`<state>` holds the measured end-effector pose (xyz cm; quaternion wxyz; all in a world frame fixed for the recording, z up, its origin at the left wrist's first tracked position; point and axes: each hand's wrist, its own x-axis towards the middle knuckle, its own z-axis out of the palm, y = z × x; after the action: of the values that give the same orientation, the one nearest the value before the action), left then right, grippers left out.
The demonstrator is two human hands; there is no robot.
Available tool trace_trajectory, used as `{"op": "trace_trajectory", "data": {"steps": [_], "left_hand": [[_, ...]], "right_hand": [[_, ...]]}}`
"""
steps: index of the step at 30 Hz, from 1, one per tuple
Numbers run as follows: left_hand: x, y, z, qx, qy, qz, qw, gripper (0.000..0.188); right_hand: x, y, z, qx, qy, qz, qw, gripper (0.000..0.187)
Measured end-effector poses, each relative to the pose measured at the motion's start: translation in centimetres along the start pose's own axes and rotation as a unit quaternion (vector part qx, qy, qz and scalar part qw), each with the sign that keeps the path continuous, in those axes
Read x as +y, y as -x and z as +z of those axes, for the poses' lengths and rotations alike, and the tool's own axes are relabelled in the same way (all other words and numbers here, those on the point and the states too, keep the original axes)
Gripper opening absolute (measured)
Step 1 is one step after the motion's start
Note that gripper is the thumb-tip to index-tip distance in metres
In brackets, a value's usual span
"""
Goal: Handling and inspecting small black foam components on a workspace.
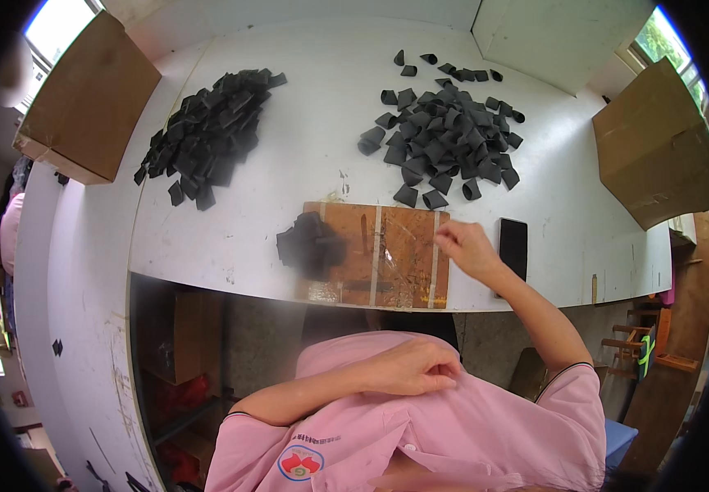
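Keeping the black pieces (309, 247) bunched left of centre should ease picking; the right hand (462, 246), centre right, and left hand (414, 366), lower centre, both curl; whether clamped, I cannot tell.

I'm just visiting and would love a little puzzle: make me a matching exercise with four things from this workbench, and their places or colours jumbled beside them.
Column one
1. Left hand
2. Right hand
3. Wooden board
4. Phone

Column two
A. Black, lying on the white table
B. At the board's right edge
C. In front of the pink shirt
D. Brown, crossed by pale strips

Pairs: 1-C, 2-B, 3-D, 4-A
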<state>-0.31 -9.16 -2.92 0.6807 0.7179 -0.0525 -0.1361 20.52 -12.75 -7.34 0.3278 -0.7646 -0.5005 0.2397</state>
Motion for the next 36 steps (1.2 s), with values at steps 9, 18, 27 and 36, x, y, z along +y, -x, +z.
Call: {"op": "trace_trajectory", "data": {"steps": [9,18,27,36], "left_hand": [[0.7,-6.5,5.6,-0.248,0.041,0.115,0.961,0.026],[-0.4,-10.7,17.1,-0.314,0.119,0.529,0.78,0.021],[-1.1,-11.1,16.8,-0.461,0.091,0.347,0.812,0.025],[-5.0,-9.5,20.1,-0.503,0.074,0.411,0.756,0.036]], "right_hand": [[0.0,7.1,-2.0,-0.269,0.112,0.022,0.956,0.018],[-2.0,4.3,2.1,-0.243,0.163,-0.082,0.953,0.022],[0.2,7.1,5.5,-0.268,0.107,-0.074,0.955,0.018],[0.8,5.9,5.9,-0.212,0.078,-0.061,0.972,0.018]]}}
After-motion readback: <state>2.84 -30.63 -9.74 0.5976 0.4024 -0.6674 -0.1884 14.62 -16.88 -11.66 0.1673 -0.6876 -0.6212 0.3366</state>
